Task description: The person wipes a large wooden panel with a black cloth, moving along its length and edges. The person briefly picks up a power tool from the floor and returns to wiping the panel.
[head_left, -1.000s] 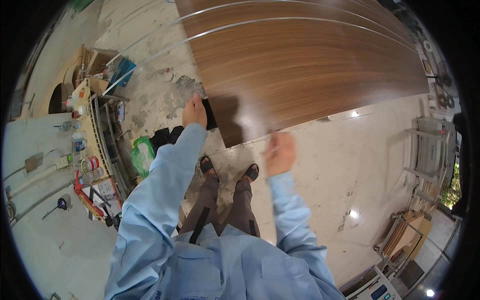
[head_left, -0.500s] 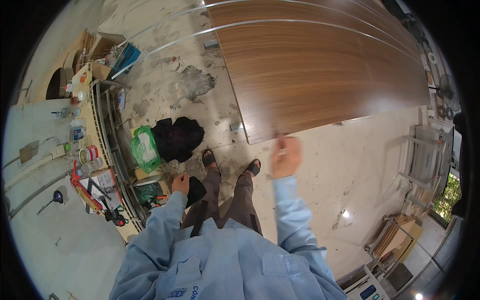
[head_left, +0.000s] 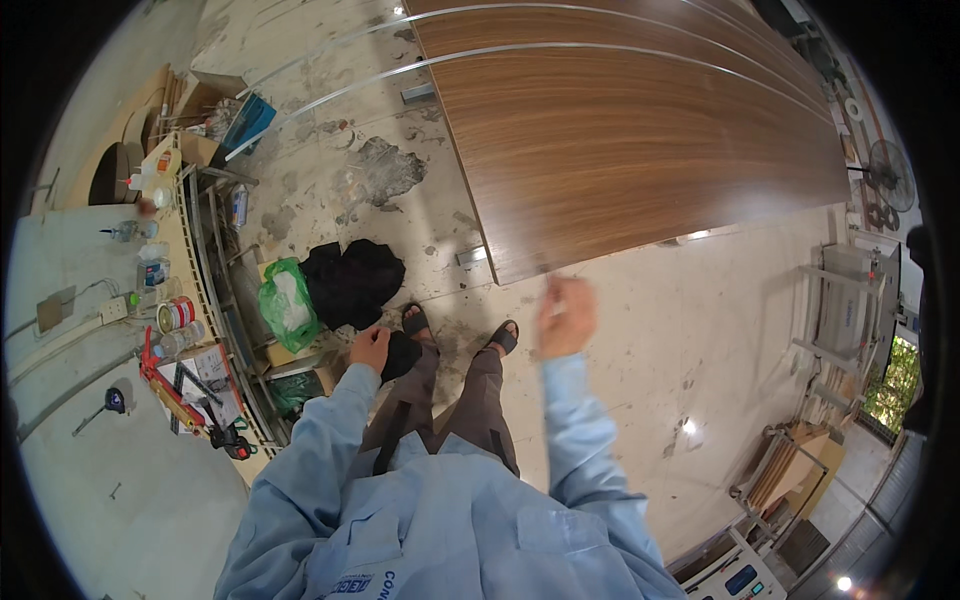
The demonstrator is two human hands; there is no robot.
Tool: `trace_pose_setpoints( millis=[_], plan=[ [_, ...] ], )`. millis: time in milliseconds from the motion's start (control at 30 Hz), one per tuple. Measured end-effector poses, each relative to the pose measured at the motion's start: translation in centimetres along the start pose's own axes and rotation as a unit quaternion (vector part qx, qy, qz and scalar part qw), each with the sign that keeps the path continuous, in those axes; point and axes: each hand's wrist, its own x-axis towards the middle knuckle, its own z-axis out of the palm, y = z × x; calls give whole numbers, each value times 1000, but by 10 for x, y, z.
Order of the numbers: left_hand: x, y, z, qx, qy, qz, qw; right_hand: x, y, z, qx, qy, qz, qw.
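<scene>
My left hand (head_left: 369, 349) is closed on a black piece of cloth (head_left: 402, 354), which hangs beside my left leg; its exact kind is not clear. In front of my body, my right hand (head_left: 567, 316) is raised in a closed shape and blurred by motion. It is close to the near edge of a wide brown wood-grain panel (head_left: 640, 150). A small dark bit shows above its fingertips, too smeared to name. Long thin pale metal strips (head_left: 490, 47) run across the panel and stick out past its left side.
A bench (head_left: 190, 235) on the left bears bottles, a red can (head_left: 177, 314) and a red caulking gun (head_left: 170, 390). On the floor by it lie a green bag (head_left: 287, 305) and a black heap of cloth (head_left: 355, 283). A fan (head_left: 888, 177) and metal racks stand at the right.
My right hand has shifted slightly near the panel's edge and stays blurred. The left hand has risen a little and moved right with the black cloth.
</scene>
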Motion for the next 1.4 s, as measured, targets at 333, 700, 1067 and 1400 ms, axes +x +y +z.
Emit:
trace_pose_setpoints(
  millis=[333, 700, 1067, 1400],
  plan=[
    [4, -19, -1, 146, -44, -50, 987, -11, -6, 4, 26, -104, -98, 989],
    [-1, -41, -10, 132, -53, -153, 978, -39, -48, 13, 34, -237, -149, 959],
    [6, -23, 11, 85, -36, -101, 991, -5, -21, -7, 57, -216, -154, 963],
    [19, 117, 21, -46, 48, 67, 996, 48, 38, -24, -173, -100, -10, 980]
  ],
)
